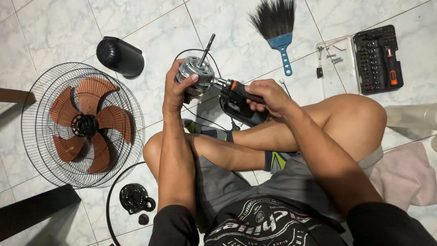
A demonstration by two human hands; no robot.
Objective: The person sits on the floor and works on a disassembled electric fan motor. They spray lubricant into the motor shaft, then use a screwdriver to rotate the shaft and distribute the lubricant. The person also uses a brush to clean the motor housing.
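Gripping fan motor (195, 73) (left hand (175, 91)) | right hand (268, 95) clasps screwdriver (241, 89) | fan grille (82, 125) well apart

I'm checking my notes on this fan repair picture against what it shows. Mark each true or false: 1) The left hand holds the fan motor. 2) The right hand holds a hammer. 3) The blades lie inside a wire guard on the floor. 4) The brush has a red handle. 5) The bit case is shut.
1) True: the left hand grips the fan motor.
2) False: the right hand holds a screwdriver with an orange and black handle.
3) True: the brown blades lie in the wire guard.
4) False: the brush has a blue handle.
5) False: the bit case lies open.
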